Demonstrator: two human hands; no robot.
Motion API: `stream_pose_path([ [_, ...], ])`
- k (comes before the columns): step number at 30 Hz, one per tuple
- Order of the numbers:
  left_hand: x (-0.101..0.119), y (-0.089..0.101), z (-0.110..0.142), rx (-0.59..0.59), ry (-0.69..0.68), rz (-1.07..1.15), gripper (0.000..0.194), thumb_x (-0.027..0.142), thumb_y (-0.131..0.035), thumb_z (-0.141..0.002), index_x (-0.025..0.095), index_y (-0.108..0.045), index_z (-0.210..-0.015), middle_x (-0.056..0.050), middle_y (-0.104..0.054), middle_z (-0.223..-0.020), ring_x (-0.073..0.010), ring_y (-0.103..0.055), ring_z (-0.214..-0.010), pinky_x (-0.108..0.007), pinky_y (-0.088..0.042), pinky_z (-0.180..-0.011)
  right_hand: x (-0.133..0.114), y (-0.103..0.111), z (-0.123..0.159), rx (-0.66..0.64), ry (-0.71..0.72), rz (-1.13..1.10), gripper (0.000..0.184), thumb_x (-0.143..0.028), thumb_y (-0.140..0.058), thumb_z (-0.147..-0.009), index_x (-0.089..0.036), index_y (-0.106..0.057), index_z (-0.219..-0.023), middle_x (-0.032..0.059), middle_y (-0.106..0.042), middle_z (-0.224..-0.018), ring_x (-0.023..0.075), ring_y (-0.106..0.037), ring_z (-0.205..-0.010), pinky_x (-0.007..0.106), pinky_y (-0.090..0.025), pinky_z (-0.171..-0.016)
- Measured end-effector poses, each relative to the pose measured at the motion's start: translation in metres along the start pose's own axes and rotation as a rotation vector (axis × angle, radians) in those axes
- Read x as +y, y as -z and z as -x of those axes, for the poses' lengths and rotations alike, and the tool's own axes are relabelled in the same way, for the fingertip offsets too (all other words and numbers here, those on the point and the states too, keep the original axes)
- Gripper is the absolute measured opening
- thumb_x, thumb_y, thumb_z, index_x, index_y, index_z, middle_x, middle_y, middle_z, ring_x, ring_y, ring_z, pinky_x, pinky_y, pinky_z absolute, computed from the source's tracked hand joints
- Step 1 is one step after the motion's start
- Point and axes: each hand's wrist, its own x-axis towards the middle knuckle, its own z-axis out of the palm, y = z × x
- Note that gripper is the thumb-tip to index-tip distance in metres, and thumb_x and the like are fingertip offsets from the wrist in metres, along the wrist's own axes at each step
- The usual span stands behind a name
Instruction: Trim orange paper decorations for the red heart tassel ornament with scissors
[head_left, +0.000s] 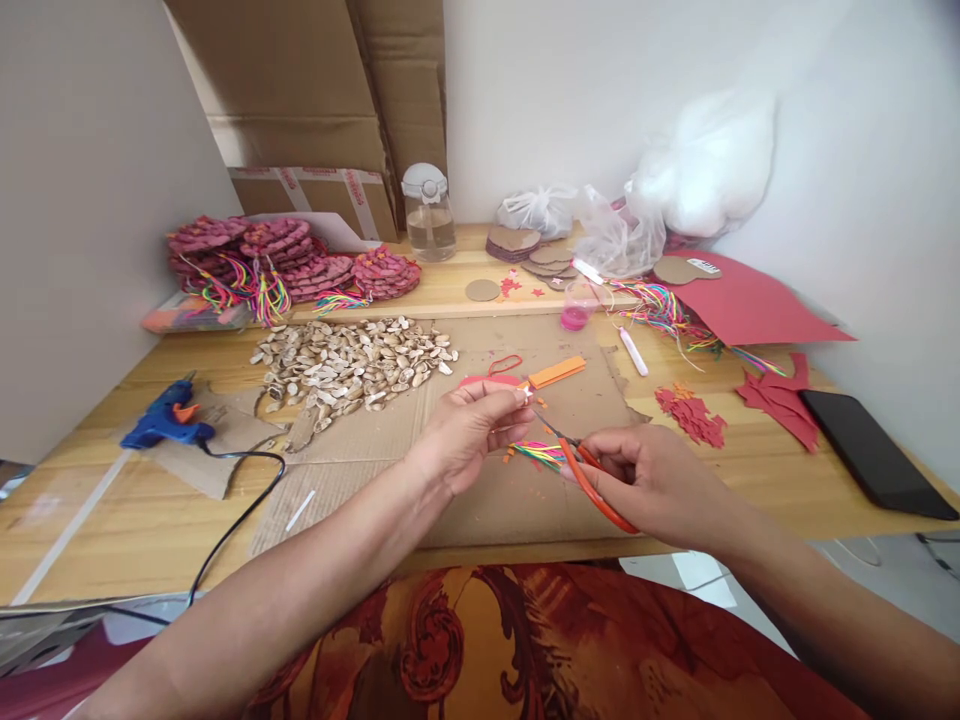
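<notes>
Over the cardboard sheet [375,490], my left hand [474,425] pinches a small pale star-shaped cutout [528,394] between thumb and fingertips. My right hand [652,480] grips orange-handled scissors [592,478], whose tips point at the cutout from the right. Behind the left fingers lie orange paper strips [556,373] and a red piece partly hidden by the hand, with a red cord loop [505,365] just beyond. Below the hands, a bundle of coloured threads [537,453] rests on the cardboard among small orange scraps.
Shells [360,365] are heaped at left, near a blue glue gun [169,415] with a black cable. Pink braided pieces [300,255] are stacked behind. A cup with pink liquid [575,316], red paper scraps [691,415] and a black phone [874,450] are at right.
</notes>
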Motion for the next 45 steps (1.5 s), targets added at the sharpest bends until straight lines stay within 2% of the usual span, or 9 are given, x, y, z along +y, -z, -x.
stream_pose_path([
  [8, -0.002, 0.001, 0.002, -0.018, -0.001, 0.004, 0.022, 0.022, -0.078, -0.066, 0.011, -0.070, -0.084, -0.006, -0.070, -0.081, -0.0102, -0.065, -0.069, -0.020, -0.051, -0.064, 0.000, 0.003, -0.004, -0.021, 0.022, 0.005, 0.035, -0.036, -0.054, -0.082, -0.018, -0.040, -0.057, -0.0055, -0.026, -0.051, 0.0080, -0.023, -0.049, 0.025, -0.015, -0.045],
  [17, -0.004, 0.000, 0.002, -0.024, 0.000, 0.014, 0.017, 0.021, -0.079, -0.064, 0.011, -0.067, -0.072, -0.004, -0.069, -0.072, -0.0096, -0.063, -0.064, -0.020, -0.051, -0.065, 0.000, 0.000, -0.005, -0.024, -0.002, -0.047, 0.034, -0.035, -0.054, -0.083, -0.018, -0.042, -0.056, -0.0052, -0.028, -0.051, 0.0081, -0.025, -0.048, 0.025, -0.015, -0.045],
  [30, -0.007, 0.000, -0.001, -0.004, 0.004, 0.026, 0.016, 0.020, -0.077, -0.066, 0.012, -0.066, -0.072, -0.004, -0.068, -0.069, -0.0104, -0.064, -0.063, -0.021, -0.053, -0.063, -0.002, 0.000, -0.006, -0.032, -0.028, -0.062, 0.034, -0.035, -0.054, -0.083, -0.018, -0.043, -0.056, -0.0056, -0.029, -0.049, 0.0079, -0.025, -0.047, 0.025, -0.015, -0.044],
  [45, -0.010, -0.001, -0.003, -0.002, 0.002, 0.046, 0.012, 0.019, -0.076, -0.066, 0.011, -0.066, -0.069, -0.004, -0.068, -0.067, -0.0099, -0.064, -0.062, -0.020, -0.053, -0.063, 0.003, 0.000, -0.006, -0.013, 0.021, -0.009, 0.039, -0.036, -0.051, -0.086, -0.018, -0.035, -0.055, -0.0057, -0.025, -0.050, 0.0075, -0.022, -0.048, 0.025, -0.014, -0.045],
])
